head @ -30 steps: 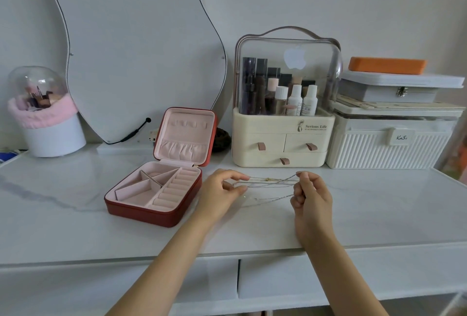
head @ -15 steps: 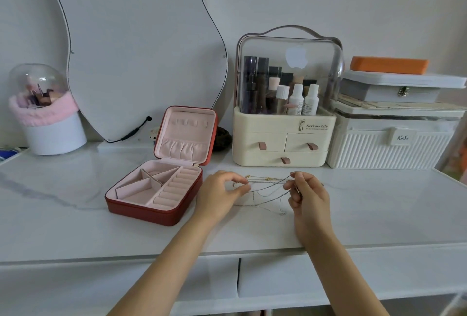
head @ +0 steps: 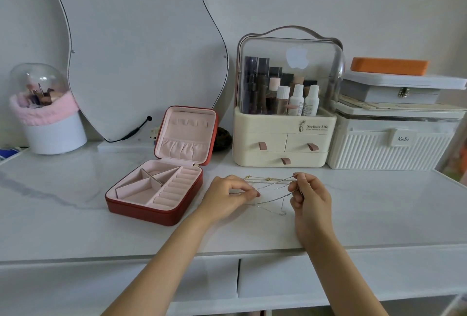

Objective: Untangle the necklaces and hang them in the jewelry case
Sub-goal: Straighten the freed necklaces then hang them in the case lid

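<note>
While my left hand point(head: 227, 195) and right hand point(head: 309, 199) each pinch the chains point(head: 271, 185), these stretch tangled between them, right of the open case point(head: 156, 189).

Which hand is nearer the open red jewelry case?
Left. The left hand pinches the necklaces just right of the jewelry case; the right hand holds them farther right.

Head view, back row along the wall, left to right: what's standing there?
Domed brush holder with pink trim → wavy mirror → red jewelry case, lid open, a bit nearer → cream cosmetics organizer → ribbed white box with white case and orange pad stacked on top.
</note>
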